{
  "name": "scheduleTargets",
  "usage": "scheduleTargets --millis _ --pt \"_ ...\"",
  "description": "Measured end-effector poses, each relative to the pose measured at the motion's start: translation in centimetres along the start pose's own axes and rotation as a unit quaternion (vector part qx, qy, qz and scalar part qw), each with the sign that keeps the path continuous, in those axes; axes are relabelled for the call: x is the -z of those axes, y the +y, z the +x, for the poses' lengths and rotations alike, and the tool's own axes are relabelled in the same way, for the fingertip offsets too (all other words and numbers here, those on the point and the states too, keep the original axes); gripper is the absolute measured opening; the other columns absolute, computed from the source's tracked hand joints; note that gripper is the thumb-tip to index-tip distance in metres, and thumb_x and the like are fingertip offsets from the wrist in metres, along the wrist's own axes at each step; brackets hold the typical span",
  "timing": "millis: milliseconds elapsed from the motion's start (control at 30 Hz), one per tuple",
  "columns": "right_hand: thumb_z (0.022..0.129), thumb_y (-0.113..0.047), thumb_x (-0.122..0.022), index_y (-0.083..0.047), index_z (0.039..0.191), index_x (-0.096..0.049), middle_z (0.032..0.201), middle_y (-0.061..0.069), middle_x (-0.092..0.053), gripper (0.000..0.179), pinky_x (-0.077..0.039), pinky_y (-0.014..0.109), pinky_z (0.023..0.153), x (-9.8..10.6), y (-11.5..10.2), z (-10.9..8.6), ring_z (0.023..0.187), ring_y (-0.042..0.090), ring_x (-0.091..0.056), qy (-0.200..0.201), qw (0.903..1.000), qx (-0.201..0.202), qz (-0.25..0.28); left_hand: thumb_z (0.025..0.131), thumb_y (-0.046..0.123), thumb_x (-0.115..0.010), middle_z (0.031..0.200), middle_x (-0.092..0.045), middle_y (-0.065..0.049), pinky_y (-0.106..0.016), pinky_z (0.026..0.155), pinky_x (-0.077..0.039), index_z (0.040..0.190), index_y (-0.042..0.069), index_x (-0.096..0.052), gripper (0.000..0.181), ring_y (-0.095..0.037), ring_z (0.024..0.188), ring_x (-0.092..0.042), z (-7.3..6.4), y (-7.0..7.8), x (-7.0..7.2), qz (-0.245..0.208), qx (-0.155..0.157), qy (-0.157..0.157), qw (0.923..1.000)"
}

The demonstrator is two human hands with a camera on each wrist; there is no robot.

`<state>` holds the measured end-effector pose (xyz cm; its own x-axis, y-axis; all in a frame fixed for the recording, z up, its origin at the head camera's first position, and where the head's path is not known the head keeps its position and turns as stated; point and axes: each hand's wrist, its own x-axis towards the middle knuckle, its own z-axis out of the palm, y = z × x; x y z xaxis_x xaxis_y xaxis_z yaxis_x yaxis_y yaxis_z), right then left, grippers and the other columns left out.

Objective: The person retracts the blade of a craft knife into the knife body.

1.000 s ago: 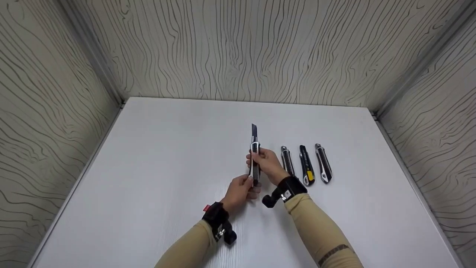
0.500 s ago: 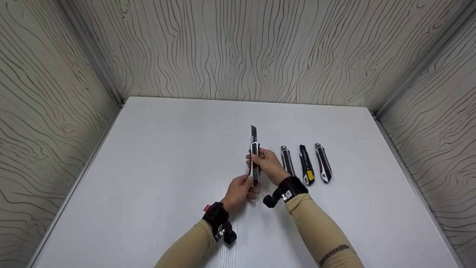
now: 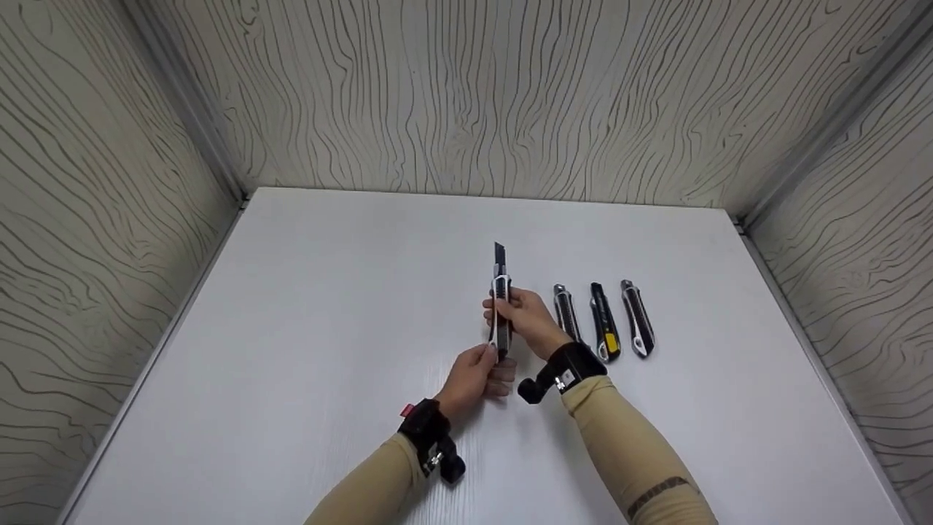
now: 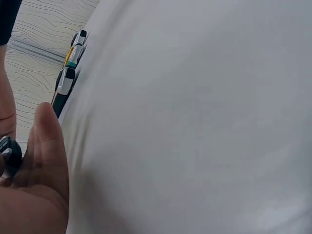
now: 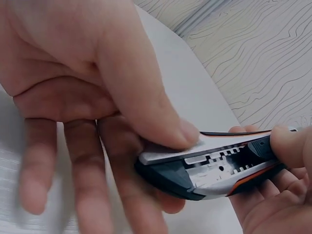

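Observation:
A utility knife (image 3: pixel 501 332) with a silver, black and orange handle is held upright in the head view, its dark blade (image 3: pixel 499 254) out at the far end. My right hand (image 3: pixel 536 321) grips the middle of the handle. In the right wrist view, the right thumb (image 5: pixel 287 146) presses on the black slider. My left hand (image 3: pixel 470 372) pinches the black rear end between thumb and forefinger. Its other fingers (image 5: pixel 85 180) hang extended below. Only the knife's end (image 4: pixel 10 153) shows in the left wrist view.
Three more utility knives lie in a row to the right: a silver-black one (image 3: pixel 565 306) partly behind the right wrist, a black one with a yellow patch (image 3: pixel 604 324), and another silver-black one (image 3: pixel 638 321). Patterned panels (image 3: pixel 466 95) enclose the white table (image 3: pixel 328 292).
Both hands keep hold of the knife and have barely moved. The blade stays out at about the same length. The head view has shifted slightly.

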<state>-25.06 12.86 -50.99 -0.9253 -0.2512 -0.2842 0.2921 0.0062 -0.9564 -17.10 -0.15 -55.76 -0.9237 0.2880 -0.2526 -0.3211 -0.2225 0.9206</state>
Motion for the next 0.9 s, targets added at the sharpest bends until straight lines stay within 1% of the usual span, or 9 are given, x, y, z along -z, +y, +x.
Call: scheduleTargets --millis 67,133,200,267,367,467,667,900 --pt "0.102 -0.008 -0.048 0.013 0.136 -0.04 0.126 0.028 -0.058 0.041 -0.056 0.027 0.088 0.05 -0.01 0.05 0.093 0.014 -0.066 -0.002 1.0 -0.001 -0.002 0.106 0.02 -0.038 0.092 -0.066 -0.01 -0.025 0.064 -0.057 0.116 -0.012 -0.054 0.037 -0.011 0.073 -0.064 0.08 -0.06 -0.11 -0.01 -0.013 0.005 0.9999" --pt "0.102 -0.01 -0.047 0.011 0.136 -0.041 0.125 0.025 -0.06 0.04 -0.055 0.027 0.088 0.04 -0.02 0.08 0.094 0.014 -0.066 0.003 1.0 -0.005 -0.004 0.106 0.017 -0.038 0.094 -0.068 -0.01 -0.024 0.064 -0.056 0.117 -0.012 -0.053 0.035 -0.01 0.074 -0.063 0.18 -0.11 -0.17 -0.015 -0.025 0.01 0.9995" --pt "0.103 -0.012 -0.047 0.009 0.136 -0.043 0.123 0.023 -0.061 0.039 -0.055 0.027 0.087 0.0 -0.08 0.0 0.094 0.014 -0.066 0.007 0.9999 -0.011 0.0 0.106 0.017 -0.038 0.099 -0.069 -0.014 -0.024 0.066 -0.057 0.118 -0.013 -0.052 0.035 -0.01 0.077 -0.065 0.13 -0.03 -0.19 -0.005 -0.028 0.013 0.9995" --pt "0.103 -0.014 -0.048 0.007 0.134 -0.046 0.119 0.018 -0.064 0.038 -0.055 0.028 0.087 -0.03 -0.11 -0.13 0.094 0.014 -0.066 0.012 0.9997 -0.02 0.006 0.106 0.018 -0.038 0.105 -0.07 -0.018 -0.024 0.068 -0.058 0.121 -0.012 -0.052 0.036 -0.01 0.08 -0.066 0.12 0.06 -0.16 0.008 -0.029 0.015 0.9995" --pt "0.103 -0.019 -0.048 0.007 0.13 -0.05 0.112 0.013 -0.067 0.037 -0.056 0.028 0.086 -0.12 -0.07 -0.31 0.092 0.014 -0.067 0.017 0.9994 -0.029 0.013 0.106 0.019 -0.038 0.109 -0.069 -0.02 -0.025 0.071 -0.059 0.123 -0.012 -0.051 0.038 -0.009 0.083 -0.067 0.1 0.23 -0.14 0.02 -0.025 0.016 0.9994" --pt "0.103 -0.021 -0.049 0.007 0.127 -0.053 0.105 0.01 -0.068 0.038 -0.057 0.029 0.085 -0.26 0.12 -0.28 0.09 0.014 -0.068 0.025 0.9991 -0.031 0.017 0.106 0.019 -0.038 0.105 -0.069 -0.016 -0.024 0.07 -0.059 0.122 -0.012 -0.051 0.037 -0.009 0.082 -0.066 0.2 0.35 -0.08 0.016 -0.024 0.016 0.9995" --pt "0.103 -0.018 -0.048 0.011 0.127 -0.05 0.101 0.01 -0.068 0.038 -0.057 0.029 0.084 -0.51 0.27 -0.28 0.087 0.014 -0.068 0.028 0.9991 -0.021 0.026 0.106 0.019 -0.038 0.098 -0.068 -0.01 -0.024 0.068 -0.058 0.12 -0.012 -0.052 0.037 -0.01 0.079 -0.065 0.26 0.43 -0.09 0.011 -0.021 0.014 0.9996" --pt "0.102 -0.014 -0.049 0.01 0.123 -0.054 0.099 0.01 -0.068 0.032 -0.058 0.029 0.082 -0.53 0.22 -0.39 0.084 0.014 -0.068 0.037 0.999 -0.01 0.023 0.106 0.018 -0.038 0.096 -0.068 -0.009 -0.025 0.069 -0.059 0.117 -0.012 -0.052 0.035 -0.01 0.079 -0.065 0.21 0.44 -0.29 0.01 -0.01 0.021 0.9997"
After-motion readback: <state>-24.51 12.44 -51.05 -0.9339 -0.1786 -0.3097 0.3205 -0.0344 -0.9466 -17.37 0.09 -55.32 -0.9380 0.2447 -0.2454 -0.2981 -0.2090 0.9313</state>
